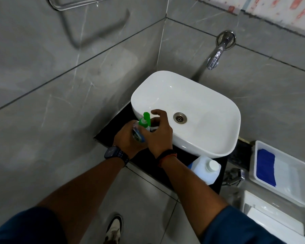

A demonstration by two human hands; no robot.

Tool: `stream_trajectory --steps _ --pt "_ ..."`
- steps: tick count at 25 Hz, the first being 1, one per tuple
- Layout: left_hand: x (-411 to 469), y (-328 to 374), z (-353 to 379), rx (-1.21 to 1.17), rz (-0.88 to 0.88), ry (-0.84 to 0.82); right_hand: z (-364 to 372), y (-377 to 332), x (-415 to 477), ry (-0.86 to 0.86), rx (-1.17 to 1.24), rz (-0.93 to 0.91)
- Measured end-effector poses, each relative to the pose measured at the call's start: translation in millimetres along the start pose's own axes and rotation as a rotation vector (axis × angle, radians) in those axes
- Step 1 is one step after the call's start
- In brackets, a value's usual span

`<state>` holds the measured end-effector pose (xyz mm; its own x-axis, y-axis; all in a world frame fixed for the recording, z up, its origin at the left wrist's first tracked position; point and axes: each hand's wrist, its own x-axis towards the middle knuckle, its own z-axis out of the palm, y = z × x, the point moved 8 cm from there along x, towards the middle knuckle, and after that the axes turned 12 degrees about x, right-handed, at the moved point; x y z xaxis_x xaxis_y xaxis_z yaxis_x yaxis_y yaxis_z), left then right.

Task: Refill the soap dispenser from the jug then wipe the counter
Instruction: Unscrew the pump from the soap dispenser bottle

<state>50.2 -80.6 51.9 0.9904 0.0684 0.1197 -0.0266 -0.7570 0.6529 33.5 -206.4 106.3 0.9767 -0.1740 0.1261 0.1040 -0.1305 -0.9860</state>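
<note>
The soap dispenser is held over the black counter, just in front of the left rim of the white basin. Its body is wrapped by the left hand, closed firmly round it from the left, and its long axis is tilted — the green pump head points up and away from the person, towards the basin. The right hand is set against the dispenser from the right, at the neck just below the pump; its thumb and lower fingers seem to be pinched there, while the forefinger is curled loosely above, touching nothing. Whether the cap is actually gripped cannot be told for certain, since the neck is hidden by the hand itself.

The jug is stood on the counter's near right end, below the basin's front edge — well apart from both hands, and nearer the right arm. Its white cap is on, and pale liquid is seen through its wall. The level inside the dispenser cannot be made out. A blue cloth is laid in a white tray further right.

Judged from this, the pump is being unscrewed; the jug must next be reached for by the right hand.
</note>
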Motion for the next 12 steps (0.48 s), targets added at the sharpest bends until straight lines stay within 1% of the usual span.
stream_trajectory --steps 4,7,10,12 --pt "1.3 -3.2 -0.6 0.015 0.01 -0.004 6.9 -0.4 -2.6 -0.035 -0.004 -0.016" --pt "3.2 -6.5 0.5 0.037 0.025 -0.014 6.1 -0.5 -2.4 -0.011 -0.032 -0.001" --pt "7.1 -9.9 6.1 0.092 0.034 -0.029 9.4 -1.4 -1.4 -0.068 0.005 -0.013" --pt "9.2 -9.9 6.9 0.111 0.044 -0.001 7.2 -1.9 -0.5 -0.038 0.0 -0.03"
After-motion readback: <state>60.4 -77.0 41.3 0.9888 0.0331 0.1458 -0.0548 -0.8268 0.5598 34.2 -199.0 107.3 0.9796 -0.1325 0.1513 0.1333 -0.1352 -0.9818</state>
